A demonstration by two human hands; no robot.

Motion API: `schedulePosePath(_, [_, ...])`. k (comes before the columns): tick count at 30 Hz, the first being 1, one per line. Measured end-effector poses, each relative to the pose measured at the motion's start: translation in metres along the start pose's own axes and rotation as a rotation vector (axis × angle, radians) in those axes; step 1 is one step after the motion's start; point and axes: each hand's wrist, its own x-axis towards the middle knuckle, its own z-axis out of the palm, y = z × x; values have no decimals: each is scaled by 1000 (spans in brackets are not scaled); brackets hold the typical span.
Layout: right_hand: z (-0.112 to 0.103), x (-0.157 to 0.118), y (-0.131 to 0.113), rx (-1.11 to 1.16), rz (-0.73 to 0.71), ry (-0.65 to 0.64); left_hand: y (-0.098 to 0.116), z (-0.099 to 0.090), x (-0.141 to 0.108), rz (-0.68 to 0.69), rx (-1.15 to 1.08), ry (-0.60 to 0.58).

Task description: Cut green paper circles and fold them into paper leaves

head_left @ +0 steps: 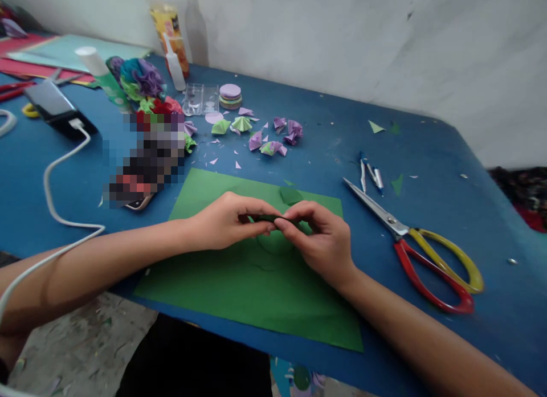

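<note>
Between my two hands is a small folded piece of dark green paper point(268, 218), seen edge-on. My left hand point(239, 220) pinches its left end, thumb below and fingers above. The right end sits between the thumb and bent fingers of my right hand point(322, 237). Both hands are over a green paper sheet point(239, 289) with faint round outlines on it. Just behind my fingers lies another dark green paper piece point(291, 195). To the right rest large scissors point(391, 220) with red and yellow handles, blades slightly parted, and a compass point(371, 174).
Crumpled purple and green paper pieces point(273, 138) and scraps lie at the back. A stack of paper discs point(230, 95), a glue bottle point(174, 65) and a drink bottle point(168, 32) stand near the wall. At left are a phone point(143, 200) and a white cable point(49, 186) passing over my left arm.
</note>
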Motion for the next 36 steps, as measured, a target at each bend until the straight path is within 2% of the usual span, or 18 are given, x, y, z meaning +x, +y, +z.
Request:
schedulePosePath(6, [-1,0,0,0,-6,-19,1,0,1,-39,9,9])
schedulePosePath(13, [0,-1,1,28,39,0,1,0,1,-128,-96,20])
schedulePosePath(26, [-4,-4,0,67,53,-35,2,1,0,-171,-212,26])
schedulePosePath(36, [-3,-5,0,72,41,-31,3,0,1,-152,-236,33])
